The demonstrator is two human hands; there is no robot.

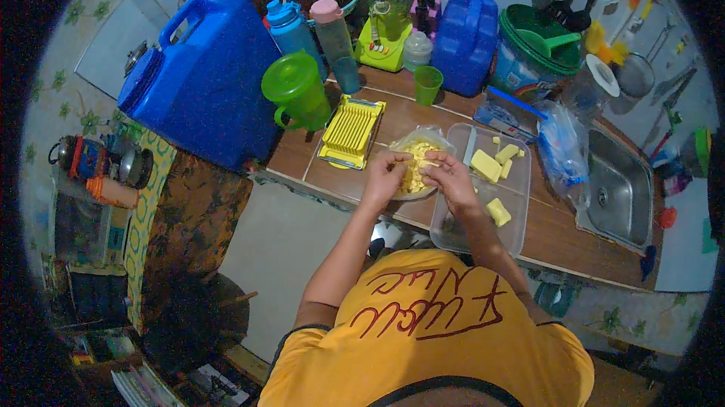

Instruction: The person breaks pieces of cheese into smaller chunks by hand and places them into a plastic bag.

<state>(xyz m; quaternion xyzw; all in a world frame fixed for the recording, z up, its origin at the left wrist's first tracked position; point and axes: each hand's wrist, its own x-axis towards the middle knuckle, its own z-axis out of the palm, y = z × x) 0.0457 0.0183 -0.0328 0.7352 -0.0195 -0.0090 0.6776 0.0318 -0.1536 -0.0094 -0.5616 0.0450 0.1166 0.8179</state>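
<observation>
My left hand [390,169] and my right hand [442,174] are pinched close together above a plastic-lined bowl [417,192], fingers on what looks like a small pale yellow piece [420,163]; exactly where it ends is hard to see. Small yellow bits [414,177] fill the bowl. Just right of it, a clear plastic tray [476,237] holds yellow blocks [486,165], a smaller lump [498,212] and a pale utensil lying along its left side. A yellow slicer [350,131] with parallel slots lies left of the bowl.
Behind are a green pitcher [295,90], bottles [333,44], blue jerrycans [462,44], a green cup [427,84] and a bucket [529,63]. A box [498,121], a plastic bag [560,150] and steel sink [618,188] stand right. Utensils hang on the back wall.
</observation>
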